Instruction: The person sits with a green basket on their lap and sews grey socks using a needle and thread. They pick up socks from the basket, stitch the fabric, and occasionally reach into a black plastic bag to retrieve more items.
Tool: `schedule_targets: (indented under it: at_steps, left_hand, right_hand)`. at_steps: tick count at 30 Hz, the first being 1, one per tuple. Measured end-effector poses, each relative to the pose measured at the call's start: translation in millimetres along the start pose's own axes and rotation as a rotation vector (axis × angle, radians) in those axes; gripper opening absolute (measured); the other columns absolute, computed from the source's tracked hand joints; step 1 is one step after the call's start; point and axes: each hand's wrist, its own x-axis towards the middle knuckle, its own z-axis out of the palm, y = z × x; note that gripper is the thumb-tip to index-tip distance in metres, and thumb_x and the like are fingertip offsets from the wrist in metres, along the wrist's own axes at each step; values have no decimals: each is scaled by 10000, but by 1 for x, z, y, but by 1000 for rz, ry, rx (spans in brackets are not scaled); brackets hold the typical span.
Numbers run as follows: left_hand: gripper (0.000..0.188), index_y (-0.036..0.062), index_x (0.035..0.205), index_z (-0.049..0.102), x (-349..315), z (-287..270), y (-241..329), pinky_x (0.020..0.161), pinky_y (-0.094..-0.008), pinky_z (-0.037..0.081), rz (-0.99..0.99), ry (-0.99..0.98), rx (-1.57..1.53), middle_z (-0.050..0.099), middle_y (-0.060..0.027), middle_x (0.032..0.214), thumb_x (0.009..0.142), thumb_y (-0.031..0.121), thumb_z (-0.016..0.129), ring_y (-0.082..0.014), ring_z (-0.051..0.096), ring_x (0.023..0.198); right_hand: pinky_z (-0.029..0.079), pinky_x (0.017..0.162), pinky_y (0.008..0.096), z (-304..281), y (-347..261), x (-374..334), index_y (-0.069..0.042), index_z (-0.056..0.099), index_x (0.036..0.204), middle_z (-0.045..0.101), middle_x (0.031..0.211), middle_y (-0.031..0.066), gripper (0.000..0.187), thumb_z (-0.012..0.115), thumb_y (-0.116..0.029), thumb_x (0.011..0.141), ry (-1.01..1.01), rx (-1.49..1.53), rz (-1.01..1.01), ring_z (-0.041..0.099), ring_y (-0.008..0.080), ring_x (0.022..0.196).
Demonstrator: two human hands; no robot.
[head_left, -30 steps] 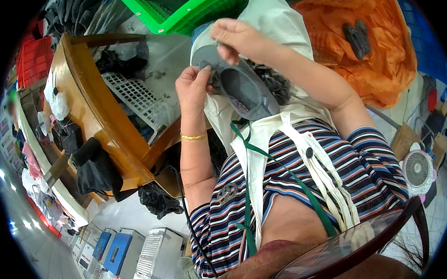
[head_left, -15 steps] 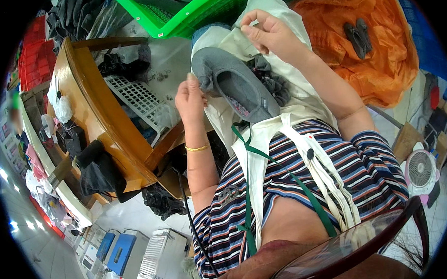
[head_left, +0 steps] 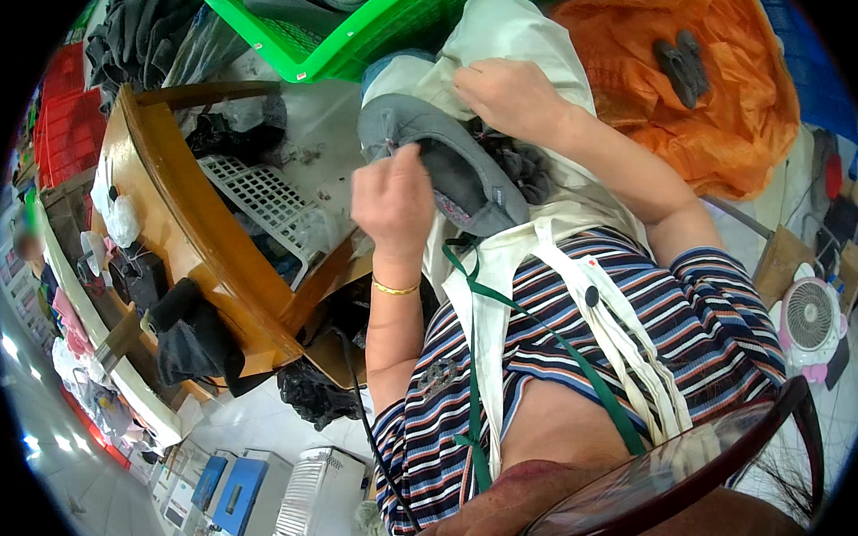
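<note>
A grey flat shoe [head_left: 459,168] with a small bow at its toe lies across my lap, on the cream apron [head_left: 520,33]. My left hand [head_left: 393,198] is closed over the shoe's left side, fingertips pressed together near the bow. Any thread or small piece in that pinch is too fine to make out. Just past the toe end, my right hand [head_left: 510,95] hovers or rests over the apron with curled fingers. Its fingertips are turned away, so what they hold is hidden. Dark grey gathered fabric pieces [head_left: 530,170] lie beside the shoe on its right.
A green plastic basket [head_left: 323,62] with grey items stands beyond my knees. To the right, a pair of grey shoes [head_left: 682,70] lies on orange sheeting [head_left: 613,120]. A curved wooden furniture piece [head_left: 201,229] and a white plastic grid [head_left: 261,193] are at left.
My left hand has moved right and down over the shoe's side, its fingers closing. My right hand has shifted left and down, its fingers more curled. The shoe has moved slightly left.
</note>
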Motion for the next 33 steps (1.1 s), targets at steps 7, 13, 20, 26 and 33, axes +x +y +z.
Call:
schedule_targets:
  at_steps: [7, 13, 20, 26, 33]
  left_hand:
    - [515, 69, 1263, 579, 8, 3, -3, 781, -411, 514, -325, -230, 86, 596, -141, 980, 775, 152, 719, -328, 603, 909]
    - [438, 43, 1178, 629, 0, 15, -16, 792, -394, 511, -391, -123, -95, 599, -143, 971, 757, 116, 728, -310, 602, 900]
    - [416, 34, 1141, 637, -1, 18, -18, 786, -373, 505, -442, -117, -147, 608, -124, 962, 745, 106, 744, -286, 601, 880]
    - [398, 61, 1126, 643, -3, 20, -23, 771, -385, 507, -427, -91, -164, 632, -117, 967, 748, 112, 756, -292, 608, 869]
    - [263, 84, 1053, 635, -6, 24, -31, 718, -396, 527, -277, -40, -9, 646, -97, 955, 796, 94, 693, -314, 621, 831]
  right_hand:
    - [497, 591, 326, -35, -10, 10, -75, 566, 1065, 510, 663, 54, 142, 585, -148, 944, -180, 779, 427, 569, 149, 603]
    - [518, 594, 330, -29, 7, 9, -96, 597, 1040, 581, 792, 66, 133, 603, -120, 910, -77, 733, 256, 612, 173, 701]
    - [523, 641, 356, 7, -2, 36, -73, 639, 1047, 629, 833, 120, 179, 637, -126, 876, -12, -104, -28, 636, 273, 764]
    - [518, 757, 250, 36, -64, 63, -19, 640, 1044, 624, 865, 8, 186, 581, -192, 1005, 8, 1232, 377, 602, 83, 815]
    - [456, 746, 233, 49, -81, 55, -44, 561, 1028, 550, 845, -1, 119, 521, -156, 1028, -6, 1793, 583, 525, 95, 771]
